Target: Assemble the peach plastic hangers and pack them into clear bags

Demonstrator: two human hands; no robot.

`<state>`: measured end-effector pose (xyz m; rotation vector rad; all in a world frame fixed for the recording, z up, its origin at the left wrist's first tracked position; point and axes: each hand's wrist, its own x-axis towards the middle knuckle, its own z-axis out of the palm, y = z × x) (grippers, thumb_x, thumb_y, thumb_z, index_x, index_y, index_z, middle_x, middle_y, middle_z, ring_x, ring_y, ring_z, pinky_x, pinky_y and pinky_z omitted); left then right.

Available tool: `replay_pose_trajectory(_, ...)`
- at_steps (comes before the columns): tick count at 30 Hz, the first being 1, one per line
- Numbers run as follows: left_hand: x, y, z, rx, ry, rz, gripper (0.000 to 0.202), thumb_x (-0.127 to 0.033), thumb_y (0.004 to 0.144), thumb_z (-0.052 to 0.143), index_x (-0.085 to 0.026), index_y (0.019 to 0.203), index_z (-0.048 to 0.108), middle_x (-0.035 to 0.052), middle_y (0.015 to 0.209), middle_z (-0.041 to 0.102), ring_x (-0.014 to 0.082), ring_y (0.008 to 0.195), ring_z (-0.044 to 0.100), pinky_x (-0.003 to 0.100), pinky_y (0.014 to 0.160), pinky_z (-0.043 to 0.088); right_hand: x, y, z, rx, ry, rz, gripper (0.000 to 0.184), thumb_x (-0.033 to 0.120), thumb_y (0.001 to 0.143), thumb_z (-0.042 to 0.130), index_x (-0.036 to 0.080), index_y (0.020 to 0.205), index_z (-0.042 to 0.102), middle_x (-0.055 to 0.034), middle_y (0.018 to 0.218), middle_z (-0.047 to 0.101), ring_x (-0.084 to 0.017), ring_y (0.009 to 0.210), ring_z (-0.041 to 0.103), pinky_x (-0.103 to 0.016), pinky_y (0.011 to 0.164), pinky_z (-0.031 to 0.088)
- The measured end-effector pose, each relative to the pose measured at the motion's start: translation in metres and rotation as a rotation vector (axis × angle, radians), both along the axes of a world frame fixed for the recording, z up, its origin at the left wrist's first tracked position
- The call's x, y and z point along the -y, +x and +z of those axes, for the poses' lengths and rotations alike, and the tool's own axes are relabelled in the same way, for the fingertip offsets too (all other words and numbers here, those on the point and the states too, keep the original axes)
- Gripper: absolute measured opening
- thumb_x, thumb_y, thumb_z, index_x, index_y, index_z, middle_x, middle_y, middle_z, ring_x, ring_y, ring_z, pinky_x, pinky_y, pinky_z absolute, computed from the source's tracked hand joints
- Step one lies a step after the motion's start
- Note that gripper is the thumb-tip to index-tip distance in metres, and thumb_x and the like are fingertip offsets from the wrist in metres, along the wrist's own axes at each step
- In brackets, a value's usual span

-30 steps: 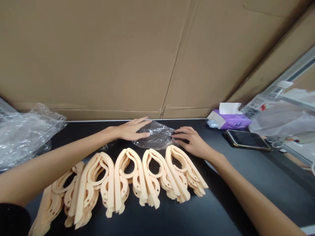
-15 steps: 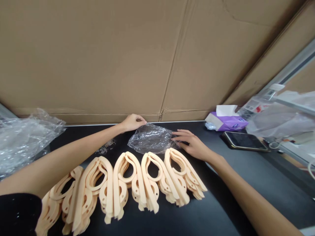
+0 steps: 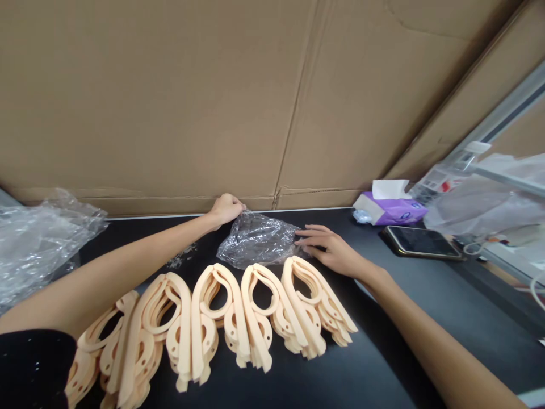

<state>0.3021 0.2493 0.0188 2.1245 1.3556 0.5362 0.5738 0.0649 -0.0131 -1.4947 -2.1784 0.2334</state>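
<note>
A crumpled clear plastic bag (image 3: 258,241) lies on the black table behind a row of peach-coloured plastic parts. My left hand (image 3: 227,209) pinches the bag's upper left corner, its fingers closed. At the bag's right edge, my right hand (image 3: 326,247) rests with fingers stretched out and slightly apart, touching the film. Nearer to me stand several stacks of the parts, which look like folding clothes hangers (image 3: 217,318), fanned from left to right. My left forearm covers part of the leftmost stack.
More clear plastic bags (image 3: 38,244) are heaped at the left. On the right sit a purple tissue pack (image 3: 392,207), a phone (image 3: 421,242) and a plastic bottle (image 3: 451,170) by a metal rack. A cardboard wall (image 3: 170,102) closes off the back; small clear scraps (image 3: 182,257) lie near my left forearm.
My left hand has drawn slightly left with the bag's corner, its fingers now more tightly curled. The right hand stays almost in place at the bag's edge.
</note>
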Motion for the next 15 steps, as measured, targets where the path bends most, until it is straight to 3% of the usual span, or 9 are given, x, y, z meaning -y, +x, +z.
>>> replay_pose_trajectory(5,0.005,-0.005,0.002,-0.112,0.074,0.037,0.025,-0.033,0.087,0.061,-0.017,0.094,0.079,0.017,0.111,0.076,0.0359,0.113,0.067,0.047,0.099,0.05,-0.001,0.001,-0.002,0.03,-0.023,0.008,0.03,0.022,0.095,0.057,0.032,0.114,0.078,-0.0023,0.132,0.071,-0.029,0.134,0.056,-0.058,0.115,0.04)
replay_pose_trajectory(11,0.018,-0.011,0.01,-0.173,0.147,0.032,0.046,-0.054,0.097,0.046,-0.018,0.114,0.069,0.0156,0.111,0.074,0.0332,0.106,0.068,0.046,0.095,0.051,0.0,-0.001,-0.007,0.036,-0.005,-0.084,0.03,0.026,0.097,0.055,0.031,0.117,0.077,-0.0033,0.133,0.07,-0.033,0.137,0.052,-0.064,0.111,0.041)
replay_pose_trajectory(13,0.023,-0.016,0.01,-0.182,0.156,-0.026,0.05,-0.056,0.096,0.047,-0.02,0.129,0.059,0.0132,0.113,0.073,0.0312,0.106,0.068,0.046,0.095,0.051,0.0,0.0,-0.009,0.034,0.003,-0.111,0.03,0.027,0.097,0.056,0.032,0.118,0.077,-0.0034,0.133,0.07,-0.034,0.137,0.051,-0.065,0.109,0.042)
replay_pose_trajectory(15,0.027,-0.021,0.008,-0.198,0.224,-0.163,0.049,-0.05,0.097,0.048,-0.023,0.137,0.053,0.0126,0.123,0.068,0.0292,0.113,0.064,0.045,0.101,0.049,0.0,0.0,-0.009,0.04,0.005,-0.126,0.031,0.026,0.096,0.056,0.032,0.118,0.077,-0.0032,0.133,0.07,-0.034,0.137,0.051,-0.065,0.109,0.042)
